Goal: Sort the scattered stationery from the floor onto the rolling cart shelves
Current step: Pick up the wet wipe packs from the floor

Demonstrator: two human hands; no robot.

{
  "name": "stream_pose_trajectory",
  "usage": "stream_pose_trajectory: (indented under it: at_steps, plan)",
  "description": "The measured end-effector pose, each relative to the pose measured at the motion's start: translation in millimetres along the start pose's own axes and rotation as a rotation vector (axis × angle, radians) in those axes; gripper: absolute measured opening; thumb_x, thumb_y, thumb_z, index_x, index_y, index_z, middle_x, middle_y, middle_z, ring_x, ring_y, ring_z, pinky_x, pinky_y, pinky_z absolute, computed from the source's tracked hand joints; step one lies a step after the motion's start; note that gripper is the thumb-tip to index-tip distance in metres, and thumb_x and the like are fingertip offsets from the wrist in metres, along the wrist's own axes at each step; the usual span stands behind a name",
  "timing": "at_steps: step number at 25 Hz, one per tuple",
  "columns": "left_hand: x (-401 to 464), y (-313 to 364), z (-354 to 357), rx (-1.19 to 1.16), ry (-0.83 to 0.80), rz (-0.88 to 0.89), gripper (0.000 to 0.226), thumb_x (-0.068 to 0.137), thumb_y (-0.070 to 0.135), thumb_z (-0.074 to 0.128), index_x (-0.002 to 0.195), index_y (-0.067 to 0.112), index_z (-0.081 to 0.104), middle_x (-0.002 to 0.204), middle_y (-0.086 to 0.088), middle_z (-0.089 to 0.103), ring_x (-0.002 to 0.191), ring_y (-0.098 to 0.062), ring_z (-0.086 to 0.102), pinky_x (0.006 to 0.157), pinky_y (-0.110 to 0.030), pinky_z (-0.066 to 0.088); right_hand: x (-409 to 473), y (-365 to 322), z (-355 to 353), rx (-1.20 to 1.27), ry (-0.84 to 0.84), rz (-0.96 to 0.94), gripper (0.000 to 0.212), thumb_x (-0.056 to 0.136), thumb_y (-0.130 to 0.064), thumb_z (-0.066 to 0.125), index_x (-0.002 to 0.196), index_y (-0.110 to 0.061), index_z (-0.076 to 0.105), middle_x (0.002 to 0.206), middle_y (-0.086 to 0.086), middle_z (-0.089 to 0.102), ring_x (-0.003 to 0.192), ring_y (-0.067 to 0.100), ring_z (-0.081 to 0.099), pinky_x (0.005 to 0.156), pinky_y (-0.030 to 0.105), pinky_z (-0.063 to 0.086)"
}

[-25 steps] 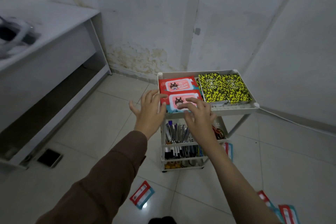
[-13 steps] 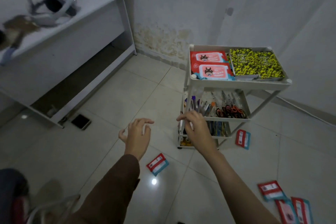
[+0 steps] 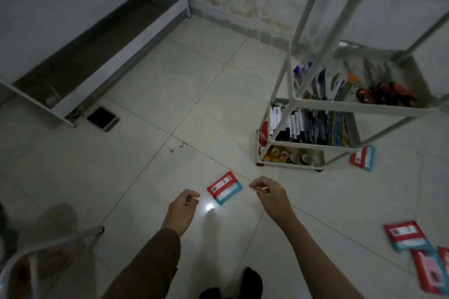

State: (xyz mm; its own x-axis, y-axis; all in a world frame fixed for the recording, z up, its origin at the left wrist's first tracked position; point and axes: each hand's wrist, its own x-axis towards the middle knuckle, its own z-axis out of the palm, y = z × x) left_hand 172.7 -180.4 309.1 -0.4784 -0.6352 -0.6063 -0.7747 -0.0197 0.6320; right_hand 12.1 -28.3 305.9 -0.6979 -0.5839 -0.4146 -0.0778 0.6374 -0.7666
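A red and teal packet (image 3: 224, 188) lies flat on the floor tiles between my hands. My left hand (image 3: 181, 211) hovers just left of it, fingers loosely curled, holding nothing. My right hand (image 3: 271, 195) hovers just right of it, fingers also loosely curled and empty. Neither hand touches the packet. The white rolling cart (image 3: 279, 128) stands at the right; its shelves hold pens, scissors, markers and tape rolls. Another packet (image 3: 362, 158) lies by the cart's foot, and several more packets (image 3: 405, 235) lie at the lower right.
A white desk (image 3: 73, 7) with a low shelf runs along the left wall. A dark floor vent (image 3: 102, 118) sits beside its leg. A metal chair frame (image 3: 48, 250) is at the lower left. My dark shoe (image 3: 252, 279) shows at the bottom.
My view has dropped low toward the floor. Both hands came down from the cart's top shelf to either side of the red and teal packet.
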Motion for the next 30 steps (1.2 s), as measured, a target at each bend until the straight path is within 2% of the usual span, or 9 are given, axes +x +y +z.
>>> stream_pose_trajectory:
  at_steps: [6,12,16,18,20,22,24,27,30]
  plan:
    - [127,-111,97,0.022,-0.037,-0.024,0.021,0.099,0.019,0.04,0.117,0.015,0.05,0.128,-0.008,0.052,0.106,-0.014,0.047,0.087,-0.023,0.04,97,142,97,-0.059,-0.034,0.126,0.016,0.097,-0.012,0.044,0.11,-0.012,0.052,0.119,0.009,0.058,0.096,0.008,0.05,0.055,0.001,0.041]
    - [220,-168,184,-0.034,-0.128,0.098,0.025,0.096,0.025,0.045,0.121,0.03,0.043,0.125,0.012,0.045,0.115,-0.007,0.045,0.088,-0.022,0.043,184,235,165,-0.049,-0.187,0.213,0.047,0.094,-0.021,0.051,0.137,-0.015,0.033,0.141,0.009,0.042,0.12,0.018,0.047,0.093,0.027,0.04]
    - [266,-188,224,0.066,-0.129,0.084,0.052,0.097,0.025,0.043,0.144,0.021,0.022,0.148,-0.002,0.028,0.135,-0.019,0.033,0.107,-0.038,0.039,227,261,204,0.135,-0.133,0.286,0.069,0.093,-0.017,0.053,0.148,-0.013,0.011,0.147,0.014,0.031,0.131,0.03,0.041,0.104,0.04,0.042]
    - [272,-192,235,0.127,-0.115,0.066,0.058,0.097,0.029,0.042,0.147,0.02,0.014,0.154,-0.002,0.017,0.141,-0.023,0.022,0.111,-0.045,0.032,234,269,221,0.108,-0.068,0.331,0.059,0.094,-0.019,0.053,0.144,-0.01,0.023,0.139,0.015,0.042,0.123,0.029,0.048,0.101,0.037,0.045]
    - [269,-189,234,0.027,-0.121,0.045,0.053,0.098,0.036,0.037,0.146,0.022,0.018,0.153,-0.002,0.023,0.139,-0.021,0.029,0.11,-0.044,0.034,231,270,227,0.2,0.016,0.337,0.037,0.093,-0.016,0.053,0.127,-0.007,0.043,0.124,0.016,0.055,0.106,0.024,0.057,0.086,0.026,0.049]
    - [261,-175,223,-0.303,-0.184,-0.025,0.04,0.096,0.048,0.027,0.131,0.034,0.038,0.133,0.004,0.049,0.115,-0.007,0.054,0.093,-0.029,0.051,222,263,224,0.266,0.087,0.19,0.013,0.092,-0.009,0.053,0.105,-0.009,0.052,0.104,0.012,0.061,0.085,0.015,0.059,0.066,0.009,0.046]
    - [255,-157,208,-0.583,-0.251,-0.076,0.04,0.092,0.059,0.02,0.11,0.038,0.05,0.105,0.015,0.059,0.089,0.001,0.061,0.073,-0.017,0.053,209,248,216,0.148,0.13,-0.04,0.009,0.089,-0.004,0.055,0.092,-0.012,0.055,0.093,0.006,0.059,0.083,0.014,0.058,0.065,0.004,0.043]
    - [248,-128,193,-0.763,-0.223,-0.069,0.045,0.091,0.053,0.037,0.119,0.023,0.056,0.111,0.003,0.064,0.095,-0.011,0.063,0.074,-0.024,0.056,176,223,205,-0.2,0.083,-0.371,0.031,0.086,-0.005,0.061,0.117,-0.008,0.06,0.118,0.011,0.061,0.112,0.024,0.056,0.093,0.022,0.048]
    - [227,-95,180,-0.745,-0.102,-0.015,0.026,0.094,0.032,0.048,0.114,0.021,0.06,0.114,-0.003,0.065,0.101,-0.019,0.063,0.074,-0.028,0.057,150,203,181,-0.388,0.143,-0.594,0.042,0.075,-0.006,0.074,0.116,-0.001,0.062,0.114,0.017,0.065,0.105,0.029,0.064,0.085,0.031,0.053]
